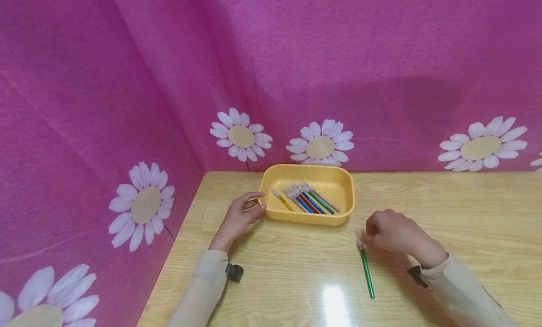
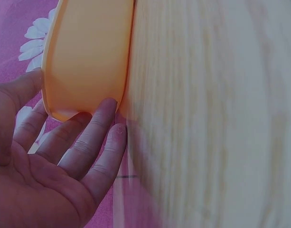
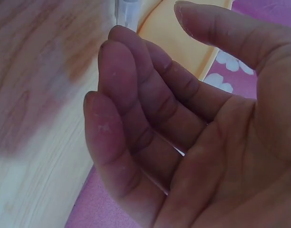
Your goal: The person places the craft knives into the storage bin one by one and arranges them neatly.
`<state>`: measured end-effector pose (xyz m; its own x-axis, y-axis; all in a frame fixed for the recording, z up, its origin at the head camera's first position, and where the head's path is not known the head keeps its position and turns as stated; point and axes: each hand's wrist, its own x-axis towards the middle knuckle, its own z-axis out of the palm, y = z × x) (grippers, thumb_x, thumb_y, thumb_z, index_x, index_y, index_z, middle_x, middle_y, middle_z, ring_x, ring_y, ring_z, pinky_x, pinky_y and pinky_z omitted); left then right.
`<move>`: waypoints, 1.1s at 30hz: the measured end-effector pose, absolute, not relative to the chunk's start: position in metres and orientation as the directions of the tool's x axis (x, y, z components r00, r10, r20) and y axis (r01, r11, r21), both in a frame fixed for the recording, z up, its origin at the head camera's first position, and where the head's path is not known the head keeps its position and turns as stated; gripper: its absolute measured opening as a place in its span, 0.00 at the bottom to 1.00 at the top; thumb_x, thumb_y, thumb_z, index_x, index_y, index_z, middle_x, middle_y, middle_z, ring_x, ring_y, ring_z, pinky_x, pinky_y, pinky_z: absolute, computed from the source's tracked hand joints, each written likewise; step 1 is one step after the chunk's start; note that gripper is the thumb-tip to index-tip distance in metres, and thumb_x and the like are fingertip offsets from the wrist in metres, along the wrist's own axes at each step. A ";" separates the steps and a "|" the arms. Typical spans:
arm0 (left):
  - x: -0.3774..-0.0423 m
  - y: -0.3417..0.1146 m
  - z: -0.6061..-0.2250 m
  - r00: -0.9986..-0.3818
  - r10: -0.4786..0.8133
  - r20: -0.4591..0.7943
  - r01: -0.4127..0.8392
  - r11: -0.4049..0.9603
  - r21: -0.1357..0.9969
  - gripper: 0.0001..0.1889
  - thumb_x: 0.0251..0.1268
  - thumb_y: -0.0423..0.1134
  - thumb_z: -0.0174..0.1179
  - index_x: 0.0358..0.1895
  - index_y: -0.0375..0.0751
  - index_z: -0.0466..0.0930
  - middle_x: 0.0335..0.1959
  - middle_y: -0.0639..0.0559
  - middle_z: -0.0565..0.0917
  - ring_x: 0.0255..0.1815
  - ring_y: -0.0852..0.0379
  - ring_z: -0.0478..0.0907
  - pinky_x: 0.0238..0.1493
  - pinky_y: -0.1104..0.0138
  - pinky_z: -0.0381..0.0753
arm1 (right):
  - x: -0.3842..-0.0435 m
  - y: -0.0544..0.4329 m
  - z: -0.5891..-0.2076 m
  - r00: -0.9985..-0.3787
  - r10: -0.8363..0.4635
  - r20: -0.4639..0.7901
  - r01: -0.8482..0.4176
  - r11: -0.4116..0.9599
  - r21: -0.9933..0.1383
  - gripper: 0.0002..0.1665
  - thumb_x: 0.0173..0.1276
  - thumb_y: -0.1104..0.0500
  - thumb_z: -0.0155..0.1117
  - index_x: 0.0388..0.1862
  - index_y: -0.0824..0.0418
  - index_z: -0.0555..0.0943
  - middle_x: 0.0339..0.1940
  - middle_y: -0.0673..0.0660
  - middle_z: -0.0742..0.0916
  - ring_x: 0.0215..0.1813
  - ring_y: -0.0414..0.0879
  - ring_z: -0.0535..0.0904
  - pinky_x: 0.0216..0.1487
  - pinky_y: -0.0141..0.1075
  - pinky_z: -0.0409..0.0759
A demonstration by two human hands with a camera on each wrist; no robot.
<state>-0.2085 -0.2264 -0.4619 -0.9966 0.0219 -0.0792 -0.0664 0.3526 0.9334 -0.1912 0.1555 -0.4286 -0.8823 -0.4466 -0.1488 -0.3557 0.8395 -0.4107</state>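
A yellow plastic tray (image 1: 306, 219) stands at the back of the table, with several coloured pens (image 1: 312, 203) lying slantwise inside. My left hand (image 1: 240, 219) touches its left end. In the left wrist view, the fingers (image 2: 90, 145) lie nearly straight against the tray wall (image 2: 88, 52) and the thumb is at the rim. One green pen (image 1: 367, 273) with a pale, translucent cap lies on the table right of the middle. Beside that cap is my right hand (image 1: 395, 233), fingers loosely bent and thumb apart. The right wrist view shows the cap (image 3: 128, 13) just past the fingertips, nothing between fingers and thumb.
A magenta cloth with white daisies (image 1: 320, 146) hangs right behind the wooden table (image 1: 288, 275) and along its left side. The tray stands close to the back cloth. Light glares off the tabletop near the front.
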 end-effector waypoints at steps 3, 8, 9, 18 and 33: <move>-0.209 -0.226 -0.462 -0.996 0.023 -0.083 -0.069 0.353 0.933 0.21 0.74 0.42 0.65 0.67 0.45 0.79 0.68 0.39 0.82 0.60 0.46 0.87 0.58 0.52 0.88 | -0.188 0.156 -0.431 -0.884 -0.446 -0.141 -0.359 0.841 -0.405 0.19 0.65 0.55 0.71 0.16 0.51 0.75 0.17 0.45 0.72 0.24 0.41 0.67 0.26 0.34 0.63; -0.210 -0.226 -0.461 -0.996 0.030 -0.079 -0.063 0.355 0.933 0.22 0.74 0.43 0.65 0.67 0.45 0.79 0.68 0.40 0.82 0.60 0.47 0.87 0.57 0.52 0.88 | -0.183 0.154 -0.433 -0.891 -0.429 -0.151 -0.344 0.852 -0.394 0.21 0.62 0.52 0.74 0.15 0.50 0.74 0.17 0.45 0.72 0.24 0.41 0.67 0.25 0.35 0.62; -0.210 -0.226 -0.461 -0.996 0.031 -0.078 -0.062 0.355 0.933 0.22 0.74 0.43 0.65 0.67 0.45 0.79 0.68 0.40 0.82 0.60 0.47 0.87 0.57 0.52 0.88 | -0.182 0.154 -0.434 -0.891 -0.428 -0.151 -0.343 0.853 -0.394 0.22 0.63 0.51 0.74 0.15 0.50 0.74 0.17 0.45 0.71 0.24 0.41 0.67 0.25 0.34 0.62; -0.207 -0.226 -0.460 -0.997 0.034 -0.070 -0.054 0.355 0.933 0.22 0.74 0.42 0.65 0.68 0.45 0.79 0.68 0.39 0.82 0.59 0.45 0.88 0.57 0.52 0.88 | -0.177 0.153 -0.436 -0.894 -0.414 -0.173 -0.323 0.862 -0.391 0.21 0.60 0.49 0.76 0.15 0.50 0.75 0.18 0.46 0.73 0.24 0.42 0.68 0.26 0.35 0.63; -0.208 -0.225 -0.461 -0.997 0.023 -0.072 -0.059 0.352 0.934 0.21 0.74 0.42 0.65 0.67 0.44 0.79 0.68 0.38 0.82 0.59 0.46 0.88 0.56 0.54 0.89 | -0.173 0.148 -0.442 -0.890 -0.402 -0.216 -0.313 0.882 -0.352 0.23 0.51 0.46 0.83 0.16 0.50 0.76 0.21 0.48 0.77 0.27 0.43 0.70 0.27 0.36 0.65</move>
<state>-0.2084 -0.2249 -0.4607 -0.9972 0.0226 -0.0719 -0.0594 0.3524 0.9339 -0.1731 0.1478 -0.4417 -0.8897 -0.4022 -0.2162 -0.3133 0.8821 -0.3518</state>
